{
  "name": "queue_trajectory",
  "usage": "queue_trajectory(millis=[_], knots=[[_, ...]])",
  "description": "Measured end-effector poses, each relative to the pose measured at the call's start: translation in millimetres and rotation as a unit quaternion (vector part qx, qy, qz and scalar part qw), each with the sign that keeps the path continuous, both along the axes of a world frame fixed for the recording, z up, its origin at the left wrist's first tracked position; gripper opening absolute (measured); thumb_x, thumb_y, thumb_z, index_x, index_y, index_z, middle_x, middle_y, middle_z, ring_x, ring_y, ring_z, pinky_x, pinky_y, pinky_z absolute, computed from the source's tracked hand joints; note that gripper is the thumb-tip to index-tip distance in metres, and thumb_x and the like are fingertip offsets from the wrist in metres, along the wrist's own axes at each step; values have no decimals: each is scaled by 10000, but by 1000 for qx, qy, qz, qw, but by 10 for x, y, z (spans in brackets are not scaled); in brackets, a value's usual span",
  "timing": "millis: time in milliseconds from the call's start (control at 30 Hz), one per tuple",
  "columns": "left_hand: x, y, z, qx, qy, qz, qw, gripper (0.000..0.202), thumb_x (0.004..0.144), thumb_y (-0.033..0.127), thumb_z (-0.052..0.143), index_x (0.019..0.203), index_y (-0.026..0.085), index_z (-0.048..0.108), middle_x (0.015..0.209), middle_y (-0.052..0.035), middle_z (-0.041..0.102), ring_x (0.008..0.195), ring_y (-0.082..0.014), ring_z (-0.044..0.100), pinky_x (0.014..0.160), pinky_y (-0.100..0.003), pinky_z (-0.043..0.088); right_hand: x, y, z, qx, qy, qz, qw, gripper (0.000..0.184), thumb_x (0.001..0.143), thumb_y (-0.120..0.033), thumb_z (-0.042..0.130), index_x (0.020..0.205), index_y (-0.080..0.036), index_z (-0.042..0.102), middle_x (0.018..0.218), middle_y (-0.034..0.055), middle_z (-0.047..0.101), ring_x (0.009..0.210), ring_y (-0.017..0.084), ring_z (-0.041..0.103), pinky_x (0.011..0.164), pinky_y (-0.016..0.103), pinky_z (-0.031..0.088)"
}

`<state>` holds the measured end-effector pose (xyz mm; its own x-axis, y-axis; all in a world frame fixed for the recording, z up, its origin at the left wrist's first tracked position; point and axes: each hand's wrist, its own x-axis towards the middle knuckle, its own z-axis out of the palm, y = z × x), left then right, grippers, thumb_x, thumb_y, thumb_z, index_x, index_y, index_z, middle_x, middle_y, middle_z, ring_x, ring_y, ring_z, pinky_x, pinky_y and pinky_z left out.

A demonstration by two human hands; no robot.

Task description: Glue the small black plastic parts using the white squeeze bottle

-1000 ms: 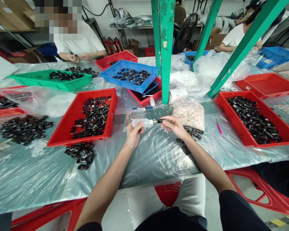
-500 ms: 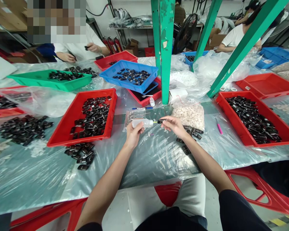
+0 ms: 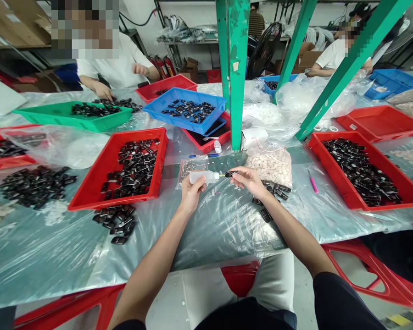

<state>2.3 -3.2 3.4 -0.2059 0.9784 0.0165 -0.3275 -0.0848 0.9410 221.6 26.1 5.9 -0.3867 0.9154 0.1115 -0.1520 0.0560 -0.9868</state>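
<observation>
White bottle gripped, left hand | black part pinched, right hand | poses unchanged

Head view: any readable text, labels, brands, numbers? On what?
No text can be read.
Too small to read: sticker on the empty red tray.
Blurred: labels on the fire extinguishers.
No print visible: bottle in the left hand, black part in the right hand.

I've got clear sheeting below the left hand and right hand. Green post and bag of white pieces block ahead. Left red tray and right red tray wall the sides.
</observation>
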Motion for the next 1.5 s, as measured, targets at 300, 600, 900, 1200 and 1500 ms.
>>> queue_trajectory(millis=[300, 600, 900, 1200, 1500], knots=[[15, -11, -13, 12, 4, -6, 1000, 391, 641, 445, 887, 848, 149, 735, 698, 0, 637, 514, -59, 462, 480, -206, 338, -38, 15, -19, -9, -5, -22, 1000, 543, 860, -698, 679, 963, -169, 737, 716, 28, 686, 550, 119, 545, 430, 224, 340], [24, -8, -28, 4, -26, 3, 1000, 369, 633, 408, 886, 857, 160, 729, 672, 10, 625, 512, -69, 476, 477, -212, 349, -19, -17, 36, 14, 2, -15, 1000, 488, 825, -610, 768, 1078, -198, 701, 752, 4, 667, 553, 106, 542, 455, 224, 352], [37, -18, -8, -8, -54, 5, 999, 370, 640, 402, 880, 853, 157, 704, 602, 27, 569, 513, -84, 473, 483, -222, 345, -12, -36, 66, 49, -11, -12, 999, 465, 854, -567, 760, 1117, -194, 667, 716, -19, 617, 542, 103, 523, 498, 239, 400], [23, -16, -12, -8, -64, -5, 998, 365, 650, 401, 886, 841, 152, 700, 619, 17, 576, 509, -82, 471, 486, -232, 326, -19, -35, 38, 72, -16, -31, 997, 425, 866, -545, 756, 1111, -204, 690, 749, -8, 604, 593, 117, 543, 543, 257, 455], [24, -17, 8, 2, -55, -10, 998, 347, 655, 399, 879, 815, 149, 699, 595, 22, 559, 501, -80, 462, 483, -232, 325, -21, -58, 77, 79, -8, -34, 996, 383, 870, -514, 760, 1089, -206, 698, 791, 6, 613, 628, 122, 548, 564, 259, 477]])
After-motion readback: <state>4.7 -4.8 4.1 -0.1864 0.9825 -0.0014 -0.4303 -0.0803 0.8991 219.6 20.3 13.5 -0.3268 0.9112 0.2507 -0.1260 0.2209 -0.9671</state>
